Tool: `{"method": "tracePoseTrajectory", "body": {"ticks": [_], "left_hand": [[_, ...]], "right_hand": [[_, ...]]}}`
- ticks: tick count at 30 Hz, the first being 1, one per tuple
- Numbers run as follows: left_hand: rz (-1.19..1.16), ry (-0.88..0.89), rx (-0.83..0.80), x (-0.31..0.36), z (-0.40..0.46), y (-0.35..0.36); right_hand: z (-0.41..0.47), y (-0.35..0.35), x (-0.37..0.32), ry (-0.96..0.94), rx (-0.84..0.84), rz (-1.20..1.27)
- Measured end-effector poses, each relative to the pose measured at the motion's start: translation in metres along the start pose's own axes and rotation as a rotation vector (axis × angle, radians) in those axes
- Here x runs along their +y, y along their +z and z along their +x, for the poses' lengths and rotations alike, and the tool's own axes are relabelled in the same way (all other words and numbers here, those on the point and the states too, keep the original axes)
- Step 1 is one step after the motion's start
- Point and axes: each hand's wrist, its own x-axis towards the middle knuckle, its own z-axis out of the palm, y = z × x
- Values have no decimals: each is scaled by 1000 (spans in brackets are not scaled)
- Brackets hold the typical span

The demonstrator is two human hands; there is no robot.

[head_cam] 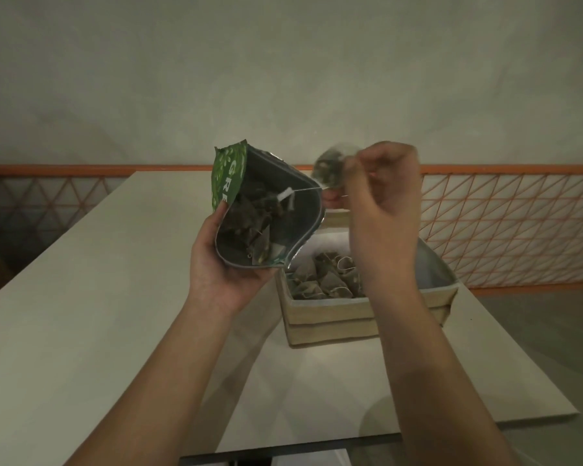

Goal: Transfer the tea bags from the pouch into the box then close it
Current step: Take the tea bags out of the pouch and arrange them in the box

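Step in hand: one tea bag (332, 168) is being lifted out of the green pouch (266, 213) for the drop into the box (367, 314). Landmark is the box.

The pouch is held up and to the left of the box, mouth gaping toward the camera, more tea bags (253, 227) visible inside. It is cupped from below by the left hand (223, 264), fingers wrapped round the base, thumb on the printed edge. The lifted tea bag, blurred, is pinched by the right hand (381, 186) above the far side of the box. Its string (305, 189) runs taut back to a paper tag (285, 196) caught in the pouch mouth.

To do it well: the tag should be freed before the bag is carried over, or other bags may be dragged out by the string. A gentle pull is advised, as thin mesh could probably be torn. The pouch is best kept steady and close to the box.

The box sits open on the tabletop (98, 280), just below and right of the pouch, partly filled with tea bags (327, 277); its lid (435, 264) appears to stand up at the right side, partly hidden by the right forearm.

Both forearms are raised from the near edge, the right crossing over the box.
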Motion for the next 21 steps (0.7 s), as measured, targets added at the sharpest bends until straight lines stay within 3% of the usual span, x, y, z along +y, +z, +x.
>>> {"method": "tracePoseTrajectory", "body": {"ticks": [4, 9, 12, 17, 21], "left_hand": [[-19, -32, -42, 1, 1, -2], [-17, -48, -76, -1, 1, -2], [-29, -60, -83, 0, 2, -4], [-20, -55, -92, -1, 2, -6], [-17, -61, -93, 0, 3, -6]], "right_hand": [[-2, -14, 2, -53, 101, -91], [-3, -29, 26, 111, -7, -412], [-6, -38, 35, 189, -35, -483], [-9, -48, 53, 366, -348, -790], [-19, -43, 40, 394, -395, -675]]}}
